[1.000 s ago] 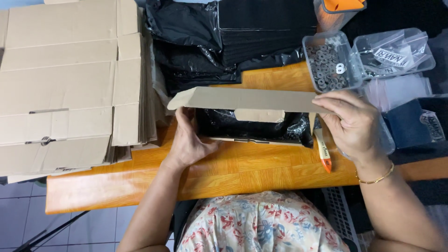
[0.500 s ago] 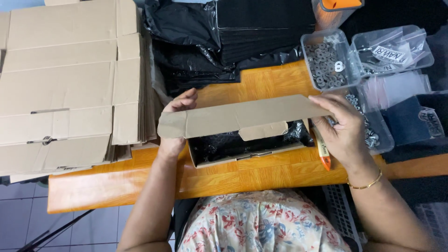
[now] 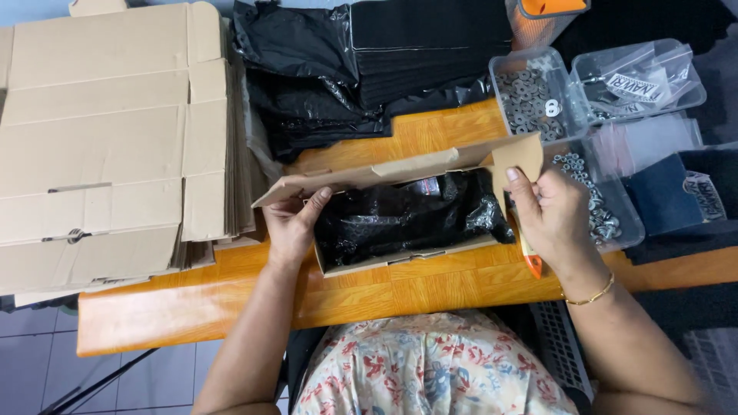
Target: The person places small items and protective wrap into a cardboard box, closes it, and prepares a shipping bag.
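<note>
A small brown cardboard box [image 3: 400,263] lies on the orange wooden table [image 3: 430,286] in front of me, with a black plastic-wrapped bundle [image 3: 411,215] inside it. Its lid [image 3: 384,173] stands raised at the back. My left hand [image 3: 290,227] grips the box's left end, thumb along the inner wall. My right hand [image 3: 550,215] pinches the lid's right side flap [image 3: 519,157] at the box's right end.
A stack of flat cardboard blanks [image 3: 108,146] lies at the left. Black plastic-wrapped goods [image 3: 361,69] sit behind the box. Clear trays of metal washers [image 3: 530,96] and bagged parts [image 3: 638,81] stand at the right. An orange-handled tool [image 3: 530,261] lies under my right hand.
The lid, held down over the box a second ago, has swung up and back, exposing the black bundle. My right hand moved to the side flap; my left went to the box's left end.
</note>
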